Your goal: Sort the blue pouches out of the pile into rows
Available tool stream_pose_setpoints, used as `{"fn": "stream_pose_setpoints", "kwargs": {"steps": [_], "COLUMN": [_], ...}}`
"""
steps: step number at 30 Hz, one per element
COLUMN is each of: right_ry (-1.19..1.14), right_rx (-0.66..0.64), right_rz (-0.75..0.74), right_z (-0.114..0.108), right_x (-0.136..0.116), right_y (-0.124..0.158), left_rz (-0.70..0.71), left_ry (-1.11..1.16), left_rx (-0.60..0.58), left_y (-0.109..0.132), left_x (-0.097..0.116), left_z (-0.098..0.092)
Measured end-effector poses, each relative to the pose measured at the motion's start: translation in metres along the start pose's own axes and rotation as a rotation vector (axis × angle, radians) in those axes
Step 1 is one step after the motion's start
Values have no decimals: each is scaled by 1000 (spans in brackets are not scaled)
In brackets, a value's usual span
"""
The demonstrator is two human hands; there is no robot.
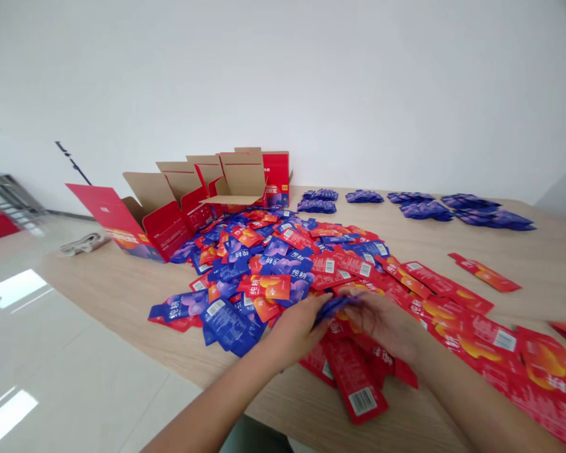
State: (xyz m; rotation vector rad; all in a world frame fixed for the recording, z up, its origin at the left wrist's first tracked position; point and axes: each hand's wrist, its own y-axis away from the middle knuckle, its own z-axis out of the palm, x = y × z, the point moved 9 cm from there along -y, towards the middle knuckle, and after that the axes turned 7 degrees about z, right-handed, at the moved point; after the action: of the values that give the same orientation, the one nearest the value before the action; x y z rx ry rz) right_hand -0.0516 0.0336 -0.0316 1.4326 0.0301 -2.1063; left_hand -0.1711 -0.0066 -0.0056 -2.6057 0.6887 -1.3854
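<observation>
My left hand is closed around a small stack of blue sachets, held just above the table. From the other side my right hand grips the far end of the same stack, its fingers slightly blurred. Beneath and around both hands lie red sachets with orange fruit prints. To the left spreads a mixed heap of blue and red sachets, several showing white barcode labels.
Open red cartons with brown insides stand in a row behind the heap. Bundles of blue sachets lie along the table's far edge. Red sachets cover the right front. A folded cloth rests at the table's left edge.
</observation>
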Motion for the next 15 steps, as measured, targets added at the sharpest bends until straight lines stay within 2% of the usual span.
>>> {"fn": "stream_pose_setpoints", "kwargs": {"steps": [3,5,7,9,11,15], "right_ry": [54,200,341,402,377,327], "right_rx": [153,307,420,465,486,552], "right_rz": [-229,-356,-427,-453,-450,-387], "right_z": [-25,-45,-59,-68,-76,-84], "right_x": [-24,-34,-37,-37,-36,-30], "right_y": [2,9,14,16,15,15], "left_rz": [-138,-222,-286,-343,-379,-406], "left_ry": [428,722,936,1057,1129,1212], "left_rx": [178,226,185,124,102,23], "left_y": [-30,-49,-63,-70,-71,-62], "left_x": [-20,-28,-28,-24,-21,-13], "left_z": [8,26,50,70,80,89]}}
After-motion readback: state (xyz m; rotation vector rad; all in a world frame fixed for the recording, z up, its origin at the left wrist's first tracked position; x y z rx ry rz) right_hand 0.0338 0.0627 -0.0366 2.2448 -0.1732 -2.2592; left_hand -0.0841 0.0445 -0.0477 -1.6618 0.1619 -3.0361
